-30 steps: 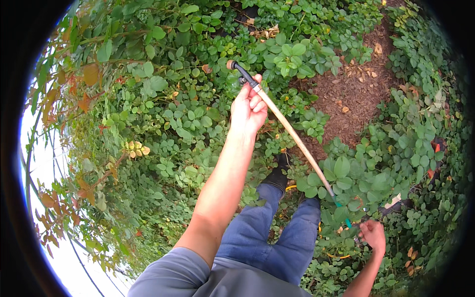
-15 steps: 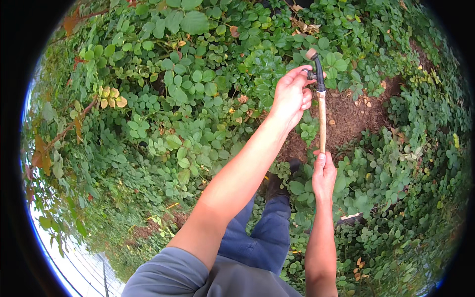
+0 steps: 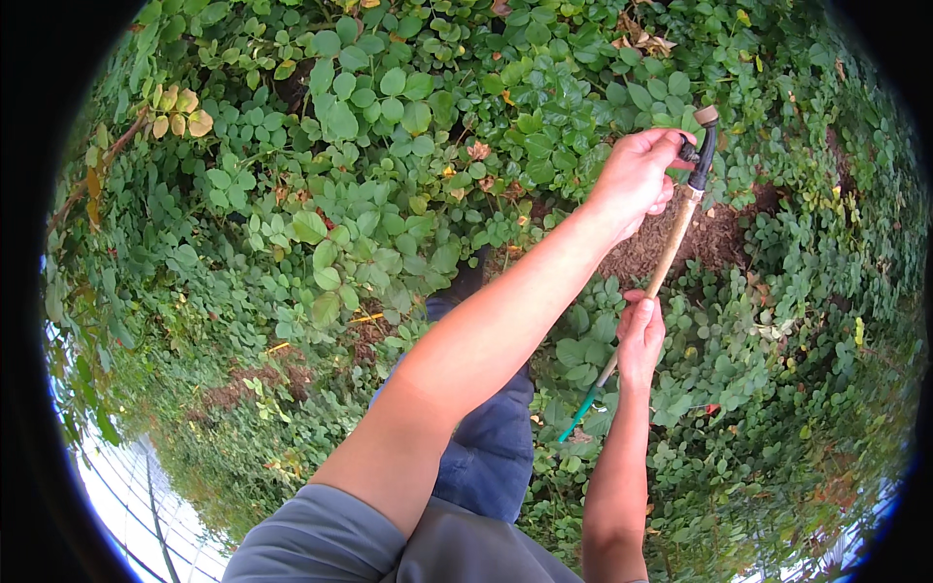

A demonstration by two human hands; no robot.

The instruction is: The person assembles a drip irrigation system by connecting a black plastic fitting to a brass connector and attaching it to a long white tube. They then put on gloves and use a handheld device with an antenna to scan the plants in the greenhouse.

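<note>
A watering wand (image 3: 673, 238) slants across in front of me, with a tan shaft and a black curved fitting (image 3: 702, 170) at its upper end. That fitting ends in a small tan round head (image 3: 707, 116). My left hand (image 3: 637, 175) reaches across and is closed with thumb and fingers on the small dark knob or valve (image 3: 687, 151) at the fitting's side. Lower down, the fingers of my right hand (image 3: 640, 340) are wrapped round the shaft. Below that hand the shaft runs into a green length (image 3: 580, 413) that looks like hose.
Dense leafy bushes (image 3: 340, 233) surround me on all sides. Brown bare soil (image 3: 705, 243) shows beyond the shaft, and more soil (image 3: 262, 381) lies at the left. My leg in blue trousers (image 3: 486, 447) stands among the plants. A pale gridded structure (image 3: 146, 496) is at the lower left.
The wand's upper end has swung to the right with my left hand, so the shaft now tilts. The green lower length has come into sight. My view and legs have shifted.
</note>
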